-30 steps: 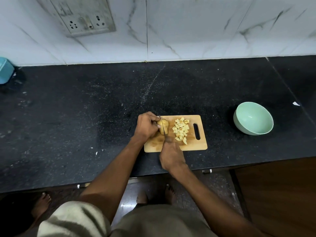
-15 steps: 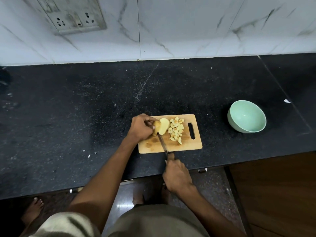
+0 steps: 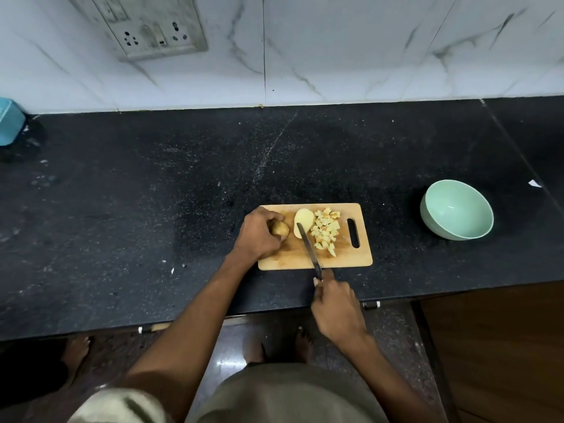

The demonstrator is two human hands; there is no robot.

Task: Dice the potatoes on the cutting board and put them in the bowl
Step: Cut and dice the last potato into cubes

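Observation:
A wooden cutting board lies near the counter's front edge. My left hand grips a brown-skinned potato piece at the board's left end. Beside it lies a cut potato half, pale face up. A pile of diced potato sits to its right, near the board's handle slot. My right hand holds a knife by the handle; its blade slants across the board with the tip against the cut half. The mint-green bowl stands further right with nothing in it.
The black stone counter stretches left and back to a marble-tiled wall with a socket plate. A blue container sits at the far left edge. A white scrap lies right of the bowl. My feet show below the counter's edge.
The potato has been split: one half lies flat on the board, my left hand has drawn the other piece leftward. My right hand pulled the knife back toward me.

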